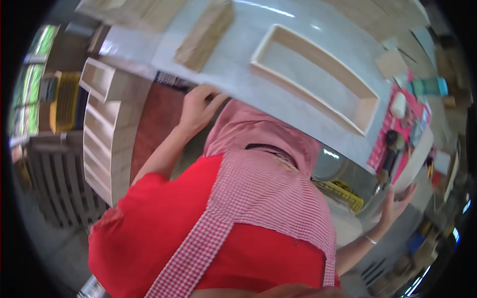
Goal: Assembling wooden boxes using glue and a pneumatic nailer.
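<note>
My left hand is at the near edge of the pale tabletop, fingers bent and thumb apart, with nothing visible in it. Whether it touches the edge I cannot tell. Off to the right, beside the table's corner, my right hand is held out with its fingers spread and holds nothing I can see. On the tabletop lies a long rectangular wooden frame with low sides. Left of it rests a brown wooden block, somewhat blurred.
Stacked open wooden boxes stand at the left, next to a reddish-brown panel. A pink cloth or tray with small tools and a teal container is at the right. Below the table sits a yellow basket.
</note>
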The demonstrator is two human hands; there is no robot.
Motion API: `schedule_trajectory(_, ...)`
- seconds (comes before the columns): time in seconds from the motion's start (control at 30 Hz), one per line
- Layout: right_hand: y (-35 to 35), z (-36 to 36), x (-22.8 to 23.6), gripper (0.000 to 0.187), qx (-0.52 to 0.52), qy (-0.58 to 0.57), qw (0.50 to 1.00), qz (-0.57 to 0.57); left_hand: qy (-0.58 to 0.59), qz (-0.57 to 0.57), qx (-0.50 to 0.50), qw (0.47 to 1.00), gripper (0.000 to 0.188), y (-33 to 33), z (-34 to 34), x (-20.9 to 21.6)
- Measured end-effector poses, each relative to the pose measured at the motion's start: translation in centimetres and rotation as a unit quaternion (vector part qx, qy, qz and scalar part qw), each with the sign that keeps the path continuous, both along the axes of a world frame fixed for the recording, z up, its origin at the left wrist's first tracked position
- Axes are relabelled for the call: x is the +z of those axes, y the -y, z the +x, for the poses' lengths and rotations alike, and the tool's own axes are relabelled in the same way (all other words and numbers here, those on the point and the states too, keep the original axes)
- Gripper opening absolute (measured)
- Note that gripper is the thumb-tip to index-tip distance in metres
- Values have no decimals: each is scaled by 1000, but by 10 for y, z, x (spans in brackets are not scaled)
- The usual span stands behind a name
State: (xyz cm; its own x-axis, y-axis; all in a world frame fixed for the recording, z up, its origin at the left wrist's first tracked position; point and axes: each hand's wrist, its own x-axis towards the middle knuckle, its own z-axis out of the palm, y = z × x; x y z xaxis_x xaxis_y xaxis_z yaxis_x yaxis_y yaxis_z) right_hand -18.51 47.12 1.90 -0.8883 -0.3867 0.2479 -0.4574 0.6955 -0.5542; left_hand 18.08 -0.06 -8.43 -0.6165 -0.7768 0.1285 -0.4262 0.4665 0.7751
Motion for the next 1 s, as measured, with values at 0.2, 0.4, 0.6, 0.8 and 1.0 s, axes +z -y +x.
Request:
schedule_trajectory(0.2,227,27,17,105,405,5,909,100,6,-115,6,993,27,19,-28,29)
schedule_trajectory(0.4,301,26,17,110,502,-57,854,127,9,-114,-52,992,33,25,-66,34)
schedule_trajectory(0.6,313,14,8,108,524,-66,837,147,4,-84,-50,995,30,27,-77,38)
schedule_trajectory(0.8,316,7,2,106,515,-52,839,168,7,-176,-74,982,27,34,-80,38)
schedule_trajectory(1.0,315,5,-8,103,526,-58,834,158,27,-154,-83,984,24,39,-82,43)
